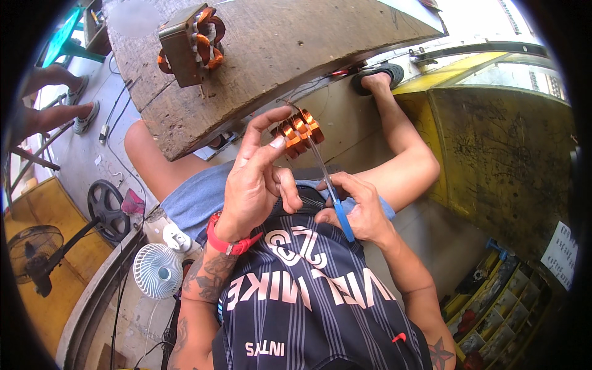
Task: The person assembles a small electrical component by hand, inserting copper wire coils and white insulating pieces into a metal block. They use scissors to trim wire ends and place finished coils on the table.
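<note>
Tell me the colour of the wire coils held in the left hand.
Copper-orange wire coils, pinched by the left hand; head view.

The small coils (pixel 298 131) pinched in the left hand (pixel 256 185) are shiny copper orange. The scissors (pixel 343 221) in the right hand (pixel 357 209) have a blue handle. On the left wrist sits a red strap (pixel 229 242). The shirt (pixel 314 302) is dark navy with thin pale stripes and pinkish-white print. The worktop (pixel 277 43) is grey-brown weathered wood, and the winding block (pixel 188 44) on it carries orange copper too. The small fan (pixel 157 270) is white.
</note>
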`<state>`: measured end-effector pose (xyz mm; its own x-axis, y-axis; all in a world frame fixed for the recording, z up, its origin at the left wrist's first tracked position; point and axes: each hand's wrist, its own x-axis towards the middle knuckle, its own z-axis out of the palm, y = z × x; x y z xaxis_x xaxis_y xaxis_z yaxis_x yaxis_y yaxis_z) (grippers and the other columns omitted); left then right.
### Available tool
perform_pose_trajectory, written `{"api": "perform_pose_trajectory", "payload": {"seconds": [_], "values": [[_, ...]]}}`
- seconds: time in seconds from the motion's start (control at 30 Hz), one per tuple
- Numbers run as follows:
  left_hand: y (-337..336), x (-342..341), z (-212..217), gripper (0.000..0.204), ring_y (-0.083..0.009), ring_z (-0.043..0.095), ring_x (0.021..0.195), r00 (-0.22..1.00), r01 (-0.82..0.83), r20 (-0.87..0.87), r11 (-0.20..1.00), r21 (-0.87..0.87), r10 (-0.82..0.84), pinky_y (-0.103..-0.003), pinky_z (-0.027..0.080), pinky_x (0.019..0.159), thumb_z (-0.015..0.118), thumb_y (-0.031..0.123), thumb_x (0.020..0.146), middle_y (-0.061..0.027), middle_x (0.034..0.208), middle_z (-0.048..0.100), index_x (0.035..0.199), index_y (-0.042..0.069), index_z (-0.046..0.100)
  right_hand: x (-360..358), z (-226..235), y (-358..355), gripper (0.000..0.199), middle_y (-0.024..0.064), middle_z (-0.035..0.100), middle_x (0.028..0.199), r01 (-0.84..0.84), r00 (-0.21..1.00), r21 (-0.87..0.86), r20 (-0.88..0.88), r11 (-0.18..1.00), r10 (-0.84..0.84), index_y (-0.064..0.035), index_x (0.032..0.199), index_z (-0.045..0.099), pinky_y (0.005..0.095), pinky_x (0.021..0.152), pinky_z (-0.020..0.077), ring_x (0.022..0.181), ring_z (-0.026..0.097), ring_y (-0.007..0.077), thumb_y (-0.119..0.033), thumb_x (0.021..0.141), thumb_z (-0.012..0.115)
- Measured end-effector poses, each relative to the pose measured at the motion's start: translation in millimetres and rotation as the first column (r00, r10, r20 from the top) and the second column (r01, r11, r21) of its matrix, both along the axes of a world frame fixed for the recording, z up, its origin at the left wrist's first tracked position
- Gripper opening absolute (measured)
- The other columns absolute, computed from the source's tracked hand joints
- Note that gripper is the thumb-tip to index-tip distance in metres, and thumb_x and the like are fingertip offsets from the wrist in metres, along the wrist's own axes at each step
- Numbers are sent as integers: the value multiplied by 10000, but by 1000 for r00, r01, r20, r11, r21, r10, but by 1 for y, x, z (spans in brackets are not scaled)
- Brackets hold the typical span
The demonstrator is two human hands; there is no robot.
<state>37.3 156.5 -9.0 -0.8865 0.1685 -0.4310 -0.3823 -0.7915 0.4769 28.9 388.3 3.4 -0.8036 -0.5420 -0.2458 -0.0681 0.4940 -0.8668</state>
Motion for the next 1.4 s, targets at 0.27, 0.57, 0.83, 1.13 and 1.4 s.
{"api": "perform_pose_trajectory", "payload": {"seconds": [0.27,0.57,0.83,1.13,1.4], "values": [[-4,4,-9,338,-311,711,540,1000,-12,-20,996,94,14,-339,548,402,442,208,1122,-278,1337,603,1441,104,396,1,-4,-2,633,184,723,996,-61,990,13,-126,998,63,23,1127,692,397,796,553,884,706,351,-354,713,988],[-4,2,-5,392,-307,721,565,999,43,5,999,29,-43,-336,576,441,442,241,1125,-256,1240,630,1464,45,421,0,-5,-2,625,185,721,995,-67,993,55,-90,996,71,23,1126,691,407,793,556,885,705,358,-370,729,973],[-1,5,-7,399,-316,740,599,996,77,-38,997,-32,-78,-347,601,468,453,239,1122,-232,1217,631,1468,43,414,-4,-4,-1,566,134,728,961,-75,996,34,56,997,73,2,1103,694,394,737,534,820,705,340,-345,748,965],[1,7,-11,371,-292,730,587,999,46,-4,999,3,-46,-340,592,464,488,243,1115,-239,1304,618,1439,72,430,-47,20,21,687,170,675,1200,67,965,-94,-246,993,-88,-35,1322,616,398,985,518,1122,667,315,-297,779,945],[-2,3,35,264,-76,638,549,951,307,162,881,-359,-265,-209,499,462,787,110,974,-108,1062,737,1163,-5,644,-259,27,53,480,274,697,1220,300,786,292,-615,908,-62,-33,1445,565,485,1051,502,1154,667,464,-240,1016,620]]}}
